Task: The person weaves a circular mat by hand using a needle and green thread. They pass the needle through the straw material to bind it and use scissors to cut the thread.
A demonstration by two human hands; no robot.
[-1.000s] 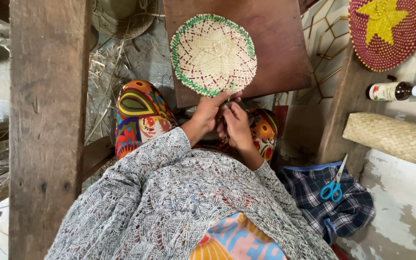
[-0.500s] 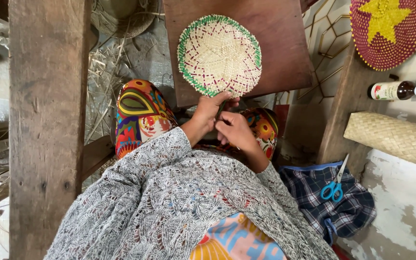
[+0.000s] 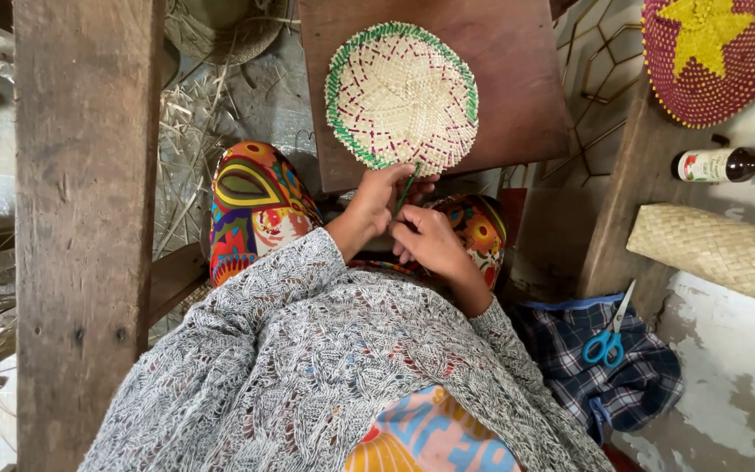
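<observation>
The round, flat woven straw mat with a green edge (image 3: 401, 96) lies on the brown wooden board (image 3: 517, 79), just above the fingers. The left hand (image 3: 377, 205) and right hand (image 3: 425, 240) pinch a thin green strip (image 3: 407, 185) at its near edge. The strip might snap if pulled hard. The fingertips are mostly hidden.
</observation>
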